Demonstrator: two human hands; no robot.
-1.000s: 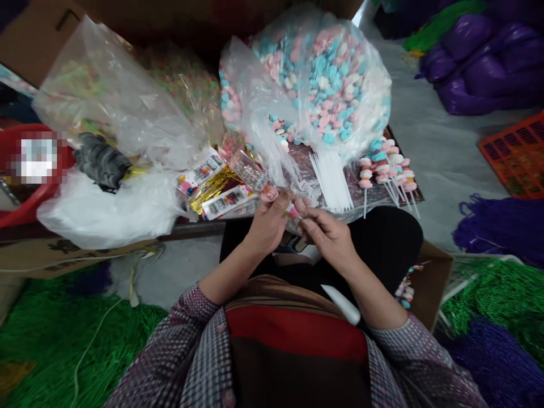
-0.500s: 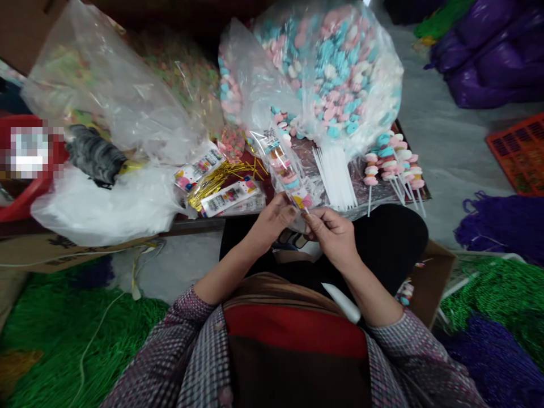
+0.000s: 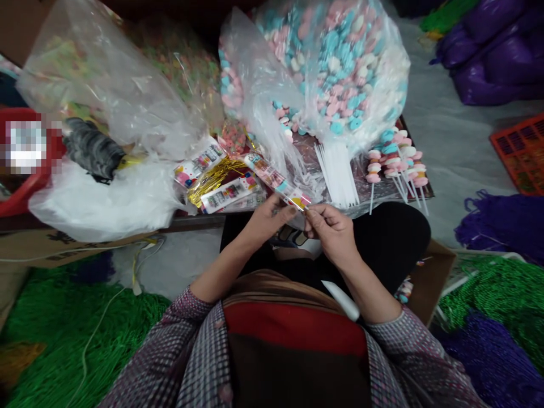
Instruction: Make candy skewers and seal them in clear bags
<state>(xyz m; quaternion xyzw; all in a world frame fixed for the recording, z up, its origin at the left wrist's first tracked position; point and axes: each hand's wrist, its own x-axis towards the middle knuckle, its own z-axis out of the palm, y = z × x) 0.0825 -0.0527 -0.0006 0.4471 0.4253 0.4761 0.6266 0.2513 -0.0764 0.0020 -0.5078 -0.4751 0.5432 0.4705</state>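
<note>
Between my two hands is a candy skewer in a clear printed wrapper [image 3: 278, 182], tilted with its far end up and to the left. My left hand [image 3: 272, 218] is closed around the lower part of the wrapper. Thumb and fingers of my right hand [image 3: 329, 226] pinch the bottom end, where the stick is. Just left of it lie gold twist ties [image 3: 206, 184] and flat printed wrappers [image 3: 229, 192]. White sticks [image 3: 338, 175] lie in a bundle beyond my right hand. Several bare candy skewers [image 3: 402, 158] rest at the table's right corner.
A big clear bag of pink, blue and white candies [image 3: 340, 73] stands at the back. Another bag of gummy candies [image 3: 178, 85] is left of it. A red tub [image 3: 25, 192] sits far left. An orange crate [image 3: 521, 153] and a cardboard box [image 3: 440, 277] stand on the right.
The wrapped candy skewer has tipped lower and to the left, its far end now over the twist ties. Both hands keep hold of its near end and have hardly moved.
</note>
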